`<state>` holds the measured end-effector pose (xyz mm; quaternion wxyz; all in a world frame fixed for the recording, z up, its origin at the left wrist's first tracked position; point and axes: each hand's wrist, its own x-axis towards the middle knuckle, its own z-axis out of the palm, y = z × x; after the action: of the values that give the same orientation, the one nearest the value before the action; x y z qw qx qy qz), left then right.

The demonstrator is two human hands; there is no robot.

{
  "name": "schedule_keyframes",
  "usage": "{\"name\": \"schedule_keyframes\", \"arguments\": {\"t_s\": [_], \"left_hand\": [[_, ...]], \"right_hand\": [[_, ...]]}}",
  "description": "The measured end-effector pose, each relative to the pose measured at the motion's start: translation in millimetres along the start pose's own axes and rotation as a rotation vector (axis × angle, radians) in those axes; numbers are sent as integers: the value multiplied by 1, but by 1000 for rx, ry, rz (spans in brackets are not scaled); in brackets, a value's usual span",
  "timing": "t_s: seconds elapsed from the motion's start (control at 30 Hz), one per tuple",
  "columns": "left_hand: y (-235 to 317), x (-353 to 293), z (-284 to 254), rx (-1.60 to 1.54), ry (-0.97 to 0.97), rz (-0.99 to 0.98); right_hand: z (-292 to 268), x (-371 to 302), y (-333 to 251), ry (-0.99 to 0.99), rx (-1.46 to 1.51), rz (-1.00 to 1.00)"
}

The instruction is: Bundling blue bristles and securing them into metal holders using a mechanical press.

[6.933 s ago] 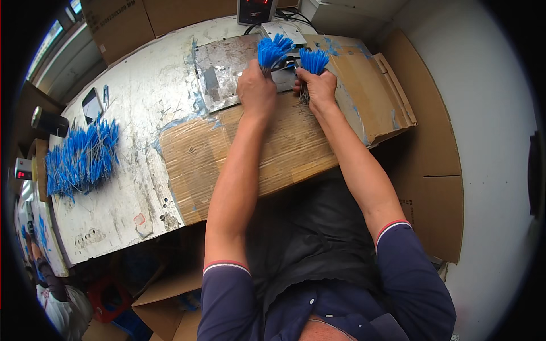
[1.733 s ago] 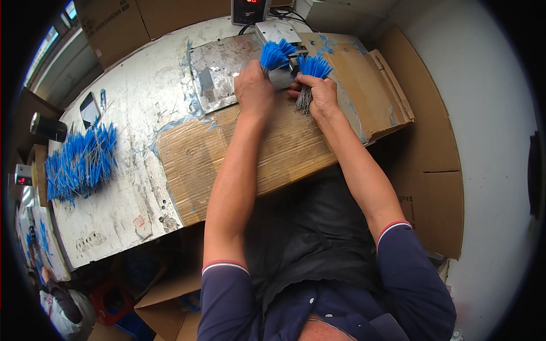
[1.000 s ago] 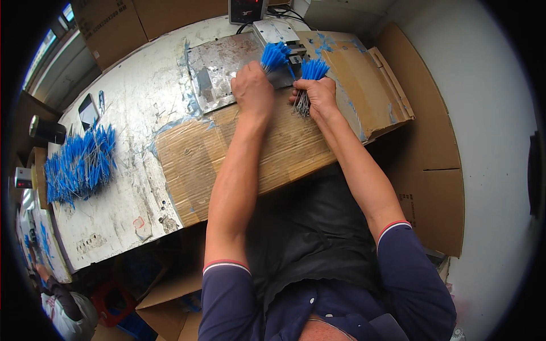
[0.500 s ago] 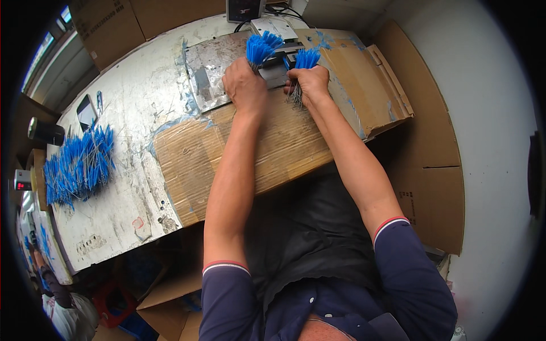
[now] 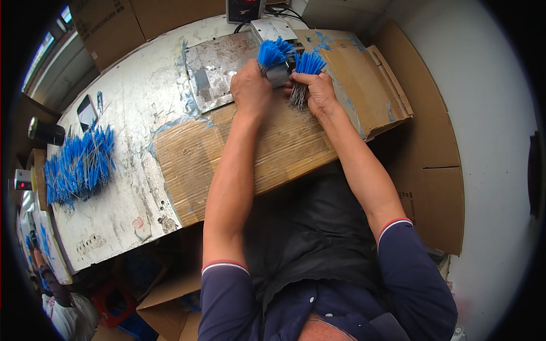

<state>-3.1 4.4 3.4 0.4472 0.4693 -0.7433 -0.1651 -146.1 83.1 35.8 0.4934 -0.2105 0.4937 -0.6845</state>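
Note:
My left hand [image 5: 251, 88] is closed round a bundle of blue-tipped wires [image 5: 273, 52], the blue ends fanning out above my fingers. In my right hand [image 5: 319, 91] there is a second bundle of blue-tipped wires [image 5: 309, 62], pinched below the blue part. Its thin grey ends hang down under my thumb. The two bundles are close together but apart, in front of a small metal machine [image 5: 274, 29] at the back of the table. Part of that machine is hidden behind the bundles and my hands.
A large heap of blue-tipped wires [image 5: 79, 165] lies on the white table [image 5: 128, 199] at the left. Behind it are a phone [image 5: 86, 112] and a dark cylinder [image 5: 45, 132]. Flattened cardboard [image 5: 187, 165] covers the table's front; a box with a red display [image 5: 244, 10] stands behind.
Both hands have shifted slightly to the right and nearer to me, each still holding its bundle. The left bundle now leans more to the right.

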Motion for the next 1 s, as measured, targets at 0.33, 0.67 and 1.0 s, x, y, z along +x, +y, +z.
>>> {"name": "schedule_keyframes", "arguments": {"t_s": [0.33,0.67,1.0], "left_hand": [[2,-1,-2,8,11,15],[-3,-1,1,92,110,8],[-5,0,0,23,169,-76]], "right_hand": [[2,-2,-2,98,-107,7],[11,-4,-2,92,-243,-9],[20,8,3,152,-384,-108]]}}
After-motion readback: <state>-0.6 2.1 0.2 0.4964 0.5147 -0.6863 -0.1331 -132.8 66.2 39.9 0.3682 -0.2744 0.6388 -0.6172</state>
